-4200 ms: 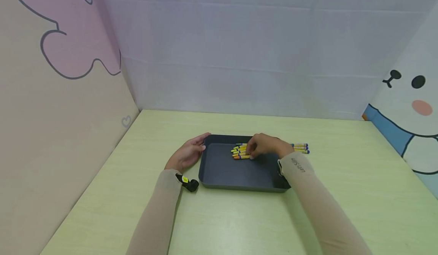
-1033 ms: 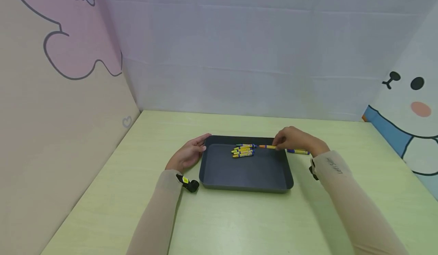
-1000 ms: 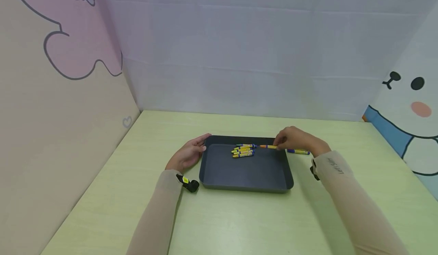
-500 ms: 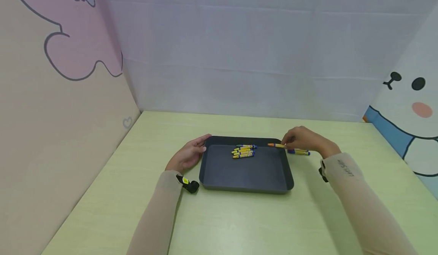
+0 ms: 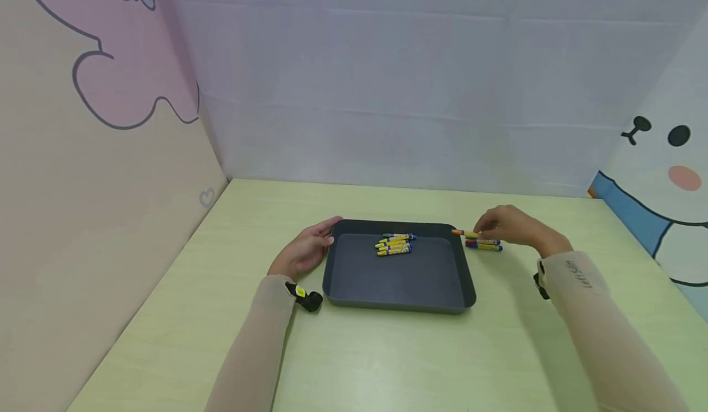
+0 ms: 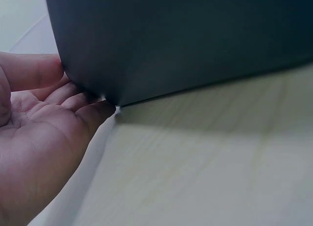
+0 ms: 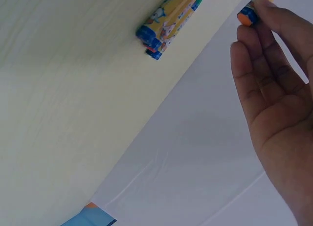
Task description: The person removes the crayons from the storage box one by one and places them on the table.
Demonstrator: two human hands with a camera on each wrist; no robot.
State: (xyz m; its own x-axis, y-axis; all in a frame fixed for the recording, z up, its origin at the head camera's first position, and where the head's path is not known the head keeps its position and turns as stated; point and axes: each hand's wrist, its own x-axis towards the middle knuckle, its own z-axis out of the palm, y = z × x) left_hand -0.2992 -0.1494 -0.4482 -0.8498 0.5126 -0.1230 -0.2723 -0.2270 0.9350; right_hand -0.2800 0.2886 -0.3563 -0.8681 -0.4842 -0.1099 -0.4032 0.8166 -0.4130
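Observation:
My left hand [image 5: 303, 249] holds the dark grey tray [image 5: 398, 286] at its back left corner. In the left wrist view the thumb touches the tray's outer wall [image 6: 171, 45], and some fingertips are hidden behind the corner. My right hand [image 5: 514, 224] pinches an orange crayon [image 5: 464, 233] between thumb and fingers, just past the tray's back right corner. The crayon's blue-banded end [image 7: 248, 14] shows in the right wrist view. Under that hand a small stack of crayons [image 5: 485, 247] lies on the table. Several yellow-wrapped crayons [image 5: 394, 250] lie side by side inside the tray.
The pale table [image 5: 354, 363] meets a white back wall [image 5: 354, 92]. Cartoon-printed panels stand at the left [image 5: 110, 215] and right [image 5: 680, 227]. A black wrist camera [image 5: 310, 301] sits on the left wrist, close to the tray's front left corner.
My right hand lifts the orange crayon from the row in the tray and carries it right, over the tray's edge to above the crayons on the table. The left hand stays put.

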